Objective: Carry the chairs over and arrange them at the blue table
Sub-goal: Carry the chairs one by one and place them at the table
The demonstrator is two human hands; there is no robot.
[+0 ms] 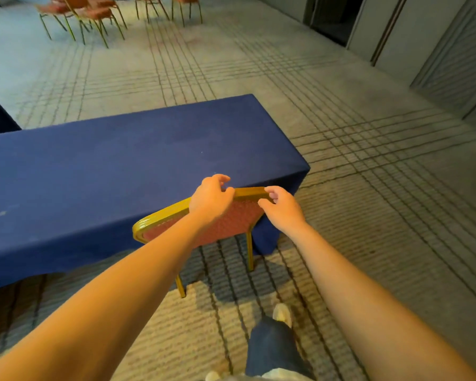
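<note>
We reach both bare arms forward, left hand (pixel 210 200) and right hand (pixel 281 207) side by side, fingers curled (thumbs hidden), wrists straight.

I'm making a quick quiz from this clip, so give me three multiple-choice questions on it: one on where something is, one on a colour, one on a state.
1. Where is the gold-framed chair with red padded back?
A. at the right end of the blue-clothed table
B. on the tabletop
C. by the far doorway

2. Its frame colour?
A. silver
B. gold
C. black

3. What are the left hand and right hand doing?
A. hanging free
B. resting on the chair's top rail
C. lifting the cloth

Answers: 1 A, backrest sits beside the table corner; 2 B, rail and legs are gold; 3 B, both hands lie on the rail.
</note>
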